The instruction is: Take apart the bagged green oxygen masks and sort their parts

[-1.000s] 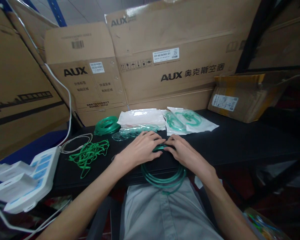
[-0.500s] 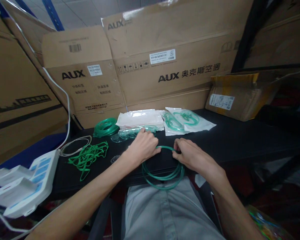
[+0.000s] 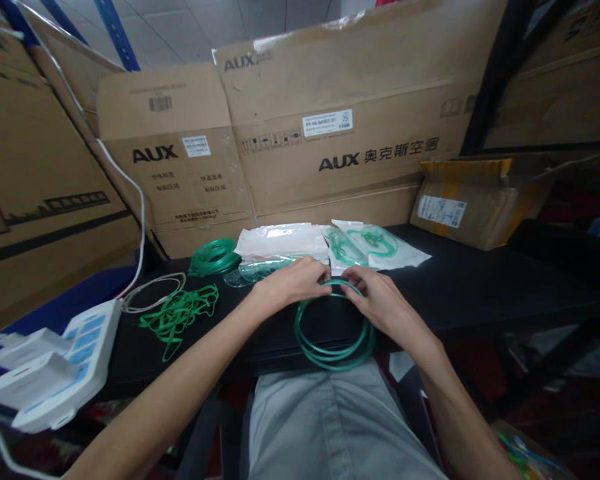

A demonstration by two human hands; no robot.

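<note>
A coiled green tube [image 3: 336, 359] hangs in several loops at the table's front edge, above my lap. My left hand [image 3: 307, 279] pinches the top of the coil from the left. On the right side of the same top stretch, my right hand [image 3: 367, 288] has its fingers closed around the tube. Just behind my left hand lie clear green-tinted masks [image 3: 260, 268] and a stack of white packets [image 3: 283, 240]. Packaged green tubing [image 3: 380, 241] rests on white backing behind my right hand.
At the left are another green tube coil [image 3: 214, 257], tangled green elastic bands [image 3: 185, 310], a pale cable loop [image 3: 153, 293] and a white power strip [image 3: 87, 353]. Large cardboard sheets [image 3: 290, 160] stand behind; a small open box [image 3: 460, 207] sits back right.
Both hands have come closer together at the top of the coil. The loops hang a little further right and look rounder. The camera view has shifted slightly.
</note>
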